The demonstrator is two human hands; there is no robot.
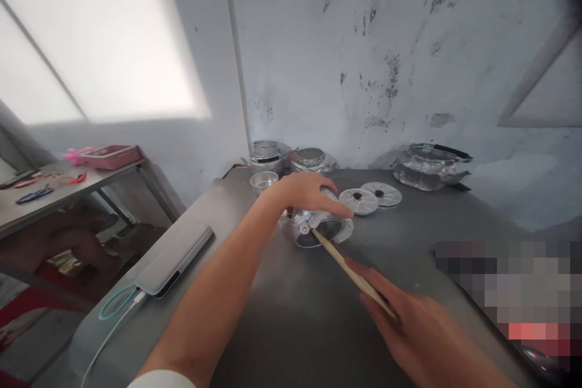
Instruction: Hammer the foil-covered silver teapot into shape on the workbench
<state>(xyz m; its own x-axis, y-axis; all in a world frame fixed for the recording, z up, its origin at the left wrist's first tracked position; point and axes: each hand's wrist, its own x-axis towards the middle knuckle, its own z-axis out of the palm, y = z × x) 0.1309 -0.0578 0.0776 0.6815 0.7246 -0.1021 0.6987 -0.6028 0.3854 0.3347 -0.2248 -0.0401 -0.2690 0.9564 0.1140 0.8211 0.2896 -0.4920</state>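
Note:
My left hand [309, 191] is curled over the top of a shiny metal kettle [304, 241], which lies tipped with its round mouth facing me. Clear plastic wrap seems to cover its outside. In my right hand [404, 321] is a wooden stick [339, 257], pinched near its lower end. The stick's far tip reaches the rim of the kettle's mouth; whether it goes inside I cannot tell. Just right of the kettle lie two round metal lids [359, 201] with black knobs, one partly over the other.
Behind the kettle are stacked metal pots [266, 160], a perforated strainer cup [264, 180] and another wrapped vessel [309, 157]. A wrapped kettle [427, 167] stands back right. At left a power bank [175, 260] trails cables. A side table [54, 194] bears a pink basket [111, 157] and pliers [34, 194].

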